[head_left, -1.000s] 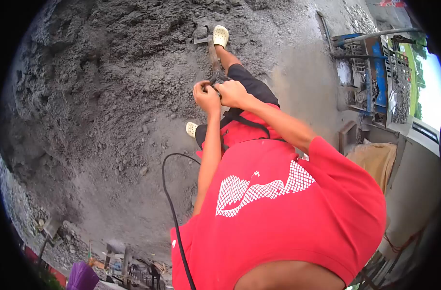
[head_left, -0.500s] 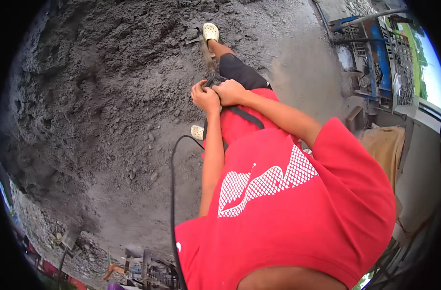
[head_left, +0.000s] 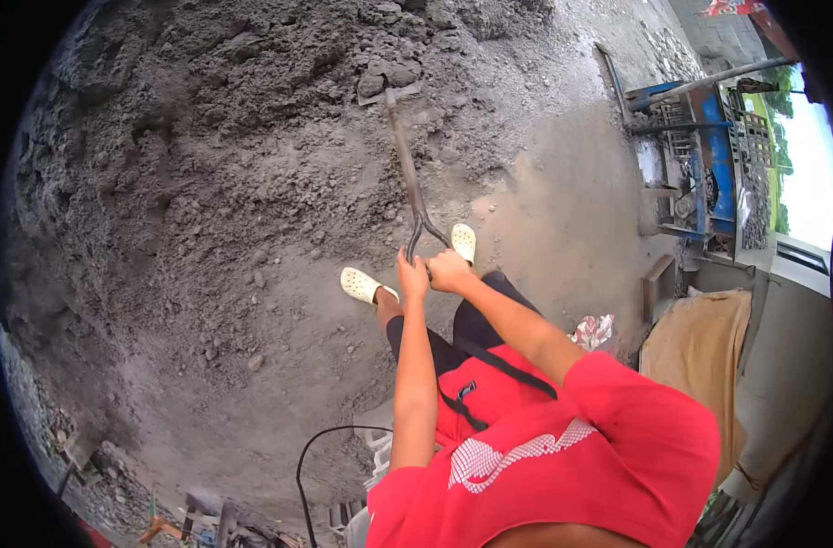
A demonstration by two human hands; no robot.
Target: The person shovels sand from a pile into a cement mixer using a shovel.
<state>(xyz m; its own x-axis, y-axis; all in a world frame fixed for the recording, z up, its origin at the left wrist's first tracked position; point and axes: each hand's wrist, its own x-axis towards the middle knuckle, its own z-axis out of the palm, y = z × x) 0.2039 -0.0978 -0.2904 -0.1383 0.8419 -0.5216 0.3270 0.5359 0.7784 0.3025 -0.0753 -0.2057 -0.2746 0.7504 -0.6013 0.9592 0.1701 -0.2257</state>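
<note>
A shovel point(head_left: 404, 160) with a brown shaft and a dark forked handle stretches away from me in the head view. Its blade rests against lumpy grey material, with some lumps on or just behind it. My left hand point(head_left: 413, 274) is closed round the left side of the handle end. On the right side of that same handle, my right hand point(head_left: 450, 271) is wrapped closed. The grip bar itself is mostly hidden by my fingers. My feet, in cream clogs point(head_left: 360, 284), stand either side of the handle.
A heap of grey, sandy material point(head_left: 206, 137) fills the left and top. Blue metal machinery point(head_left: 722, 169) stands at the right, near a tan cloth point(head_left: 700, 352) and a crumpled wrapper point(head_left: 593, 331). A black cable point(head_left: 302, 466) curves by my left side.
My foot that was beside the blade has come back near the handle. The shovel's shaft now shows at full length. Both hands have stayed on the handle and shifted lower in view.
</note>
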